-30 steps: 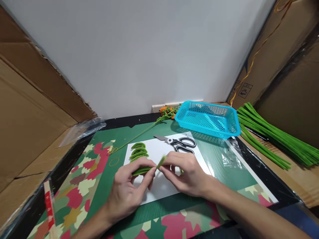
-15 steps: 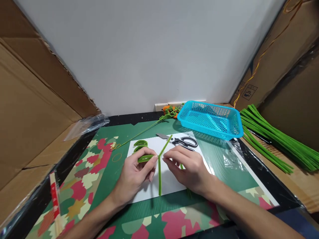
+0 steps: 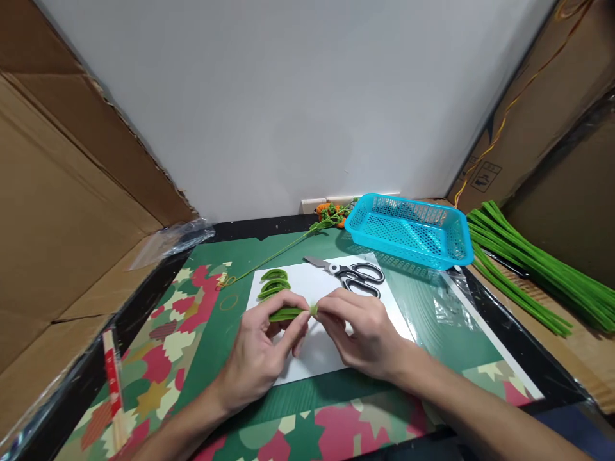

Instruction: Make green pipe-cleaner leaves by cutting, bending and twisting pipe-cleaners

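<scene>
My left hand point(image 3: 266, 346) pinches a folded green fuzzy stem piece point(image 3: 284, 314) between thumb and fingers, above the white paper point(image 3: 312, 352). Touching its right end, my right hand point(image 3: 358, 330) closes thumb and fingers on the light green tip of the same piece. The fingertips of both hands nearly meet. Behind my left hand, green looped leaf shapes point(image 3: 274, 286) lie on the paper. Scissors point(image 3: 346, 271) with black and grey handles rest, blades leftward, at the paper's back right.
A blue perforated basket point(image 3: 408, 232) stands at the back right. Beside it lie long green stems point(image 3: 542, 269). An orange flower point(image 3: 331, 214) on a thin stem lies behind the paper. Chopsticks in a red wrapper point(image 3: 113, 384) are at the left, cardboard point(image 3: 62, 192) beyond.
My right hand has moved left against the piece and closed on its end. The two green strands that stuck out up and down between my hands no longer show. The view has shifted slightly.
</scene>
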`<state>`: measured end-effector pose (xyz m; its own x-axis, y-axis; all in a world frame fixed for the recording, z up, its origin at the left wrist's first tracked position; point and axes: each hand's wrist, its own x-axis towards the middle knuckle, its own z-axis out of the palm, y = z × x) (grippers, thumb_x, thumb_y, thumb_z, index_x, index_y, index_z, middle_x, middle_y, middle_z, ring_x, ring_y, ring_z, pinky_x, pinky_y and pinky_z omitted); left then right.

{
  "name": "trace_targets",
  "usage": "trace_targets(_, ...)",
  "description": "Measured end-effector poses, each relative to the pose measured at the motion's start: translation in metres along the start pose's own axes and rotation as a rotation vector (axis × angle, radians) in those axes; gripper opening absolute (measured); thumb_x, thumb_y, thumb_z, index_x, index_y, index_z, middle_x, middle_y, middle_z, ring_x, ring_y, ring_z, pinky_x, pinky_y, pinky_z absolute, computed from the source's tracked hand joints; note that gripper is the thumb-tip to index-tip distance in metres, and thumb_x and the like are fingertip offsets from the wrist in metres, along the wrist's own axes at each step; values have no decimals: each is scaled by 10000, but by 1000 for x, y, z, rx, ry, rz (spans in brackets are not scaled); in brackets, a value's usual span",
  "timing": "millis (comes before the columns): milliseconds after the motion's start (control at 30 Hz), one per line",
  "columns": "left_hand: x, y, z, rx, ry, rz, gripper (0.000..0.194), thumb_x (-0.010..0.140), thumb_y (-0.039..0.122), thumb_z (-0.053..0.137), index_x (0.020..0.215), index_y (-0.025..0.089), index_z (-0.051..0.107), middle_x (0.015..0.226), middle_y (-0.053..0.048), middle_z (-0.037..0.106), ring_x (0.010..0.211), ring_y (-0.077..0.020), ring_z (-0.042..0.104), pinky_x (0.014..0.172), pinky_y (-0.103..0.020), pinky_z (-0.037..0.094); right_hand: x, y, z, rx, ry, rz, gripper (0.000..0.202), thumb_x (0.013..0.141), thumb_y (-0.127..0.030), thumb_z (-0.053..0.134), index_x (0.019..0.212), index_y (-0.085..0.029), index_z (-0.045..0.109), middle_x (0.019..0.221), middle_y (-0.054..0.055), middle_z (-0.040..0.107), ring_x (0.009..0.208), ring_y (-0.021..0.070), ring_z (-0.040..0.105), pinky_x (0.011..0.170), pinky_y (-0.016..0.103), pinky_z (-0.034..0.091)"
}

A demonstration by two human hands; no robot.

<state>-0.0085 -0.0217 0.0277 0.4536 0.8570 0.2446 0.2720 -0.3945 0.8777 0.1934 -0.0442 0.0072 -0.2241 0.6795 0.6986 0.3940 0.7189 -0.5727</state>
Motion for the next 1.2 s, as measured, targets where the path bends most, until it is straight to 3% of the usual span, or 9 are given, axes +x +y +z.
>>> trace_targets(133, -2, -7, -4, 288, 42, 357, 168, 955, 88, 649, 1049, 221, 693, 861, -8, 726, 700, -130, 686, 668, -221, 545, 2, -3, 9, 683, -130, 614, 299, 1024, -373, 603, 790, -186, 619, 574, -27, 565, 450, 112, 483, 442, 226, 395)
trace_targets(200, 0, -9, -5, 336, 30, 413, 203, 947, 68, 645, 1074, 219, 693, 874, -13, 741, 741, -140, 702, 691, -227, 545, 3, -1, 10, 883, -193, 748, 362, 998, -465, 637, 764, -191, 601, 518, -53, 510, 389, 99, 406, 386, 221, 340)
trace_targets(333, 4, -3, -2, 186, 18, 108, 48, 1005, 215, 631, 994, 217, 678, 807, 20, 700, 657, -116, 661, 639, -213, 535, 6, 0, 7, 683, -119, 711, 276, 971, -422, 693, 840, -194, 610, 571, -59, 526, 479, 105, 480, 460, 212, 346)
trace_targets(533, 4, 0, 3, -174, -76, -245, 263, 1031, 457, 611, 973, 202, 632, 720, 49, 569, 578, -92, 566, 534, -189, 453, 6, -3, 3, 254, -85, 418, 233, 1017, -279, 574, 799, -197, 558, 688, -37, 535, 604, 111, 474, 573, 239, 348)
trace_targets(633, 4, -5, 4, -287, -106, -293, 341, 1047, 507, 566, 909, 196, 591, 713, 45, 569, 549, -78, 544, 490, -173, 397, 6, -2, 3, 244, -93, 383, 252, 1007, -272, 585, 770, -193, 563, 685, -34, 536, 608, 111, 471, 577, 244, 346)
trace_targets(800, 10, -10, 4, -411, -55, -318, 340, 1025, 524, 596, 916, 209, 530, 674, 54, 587, 469, -73, 525, 409, -146, 341, 11, 6, 3, 559, -127, 600, 318, 982, -403, 674, 763, -179, 623, 567, -49, 535, 493, 94, 488, 483, 214, 358)
trace_targets(933, 14, -8, 1, -418, 22, -329, 329, 1008, 530, 618, 973, 210, 551, 773, 34, 608, 509, -89, 552, 390, -154, 392, 16, 13, 1, 745, 34, 660, 375, 872, -494, 809, 753, -161, 685, 571, -18, 625, 453, 98, 538, 431, 205, 415)
trace_targets(1100, 12, -7, -2, -353, -172, -325, 362, 1007, 549, 608, 1076, 196, 648, 880, -18, 641, 665, -123, 594, 487, -182, 476, 21, 12, -1, 873, 227, 673, 394, 769, -509, 894, 834, -142, 767, 768, 67, 754, 661, 202, 740, 563, 300, 626)
trace_targets(1200, 11, -7, -5, -243, -154, -281, 325, 967, 497, 695, 924, 175, 691, 831, -18, 647, 661, -112, 572, 537, -181, 480, 21, 13, -1, 875, 280, 694, 401, 746, -486, 916, 858, -128, 774, 779, 76, 758, 656, 215, 755, 563, 311, 641)
